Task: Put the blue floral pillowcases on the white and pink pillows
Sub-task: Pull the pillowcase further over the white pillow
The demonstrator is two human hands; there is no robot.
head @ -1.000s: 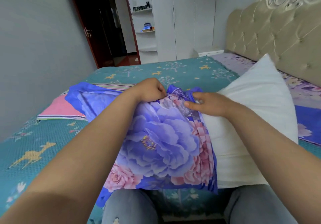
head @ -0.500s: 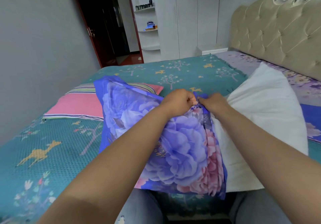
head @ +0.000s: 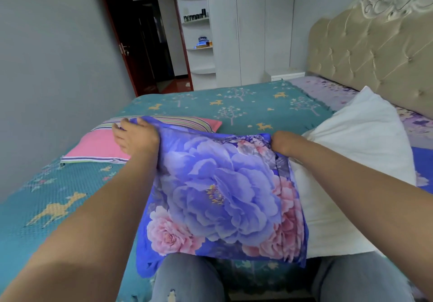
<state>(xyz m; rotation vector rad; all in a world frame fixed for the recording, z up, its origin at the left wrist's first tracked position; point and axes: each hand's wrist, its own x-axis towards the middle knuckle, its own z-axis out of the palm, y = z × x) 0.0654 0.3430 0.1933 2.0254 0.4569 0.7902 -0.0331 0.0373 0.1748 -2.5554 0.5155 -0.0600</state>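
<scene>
Pink pillow point(head: 98, 145) far left on bed point(head: 246, 107), flat on the teal deer-print cover, striped band along its far edge; no case on it.

Left hand point(head: 136, 137): fingers spread over the top left corner of the blue floral pillowcase point(head: 220, 196), thumb side pinching the cloth edge, partly overlapping the pink pillow behind.

Pillowcase: blue w/ one large violet-blue bloom at centre, pink blooms at lower left and along right side. Pulled out wide and fairly flat between both hands, lower edge draped over person's knees point(head: 187, 278). What's inside: near end of white pillow point(head: 358, 151) goes in at the right-hand opening; most of the white pillow sticks out to the right, lying aslant toward the headboard point(head: 365, 50). How far in, can't tell.

Right hand point(head: 283, 143): curled tight on bunched top right corner of the case, at the opening, against the white pillow.

Vs 0.5 s ago: hands were nearly touching at top centre, cloth gathered. Now well apart, left hand gone out to the left, top edge stretched taut. Right hand approx same spot.

Background: white wardrobe point(head: 248, 27) w/ open shelves, dark doorway point(head: 145, 39).
</scene>
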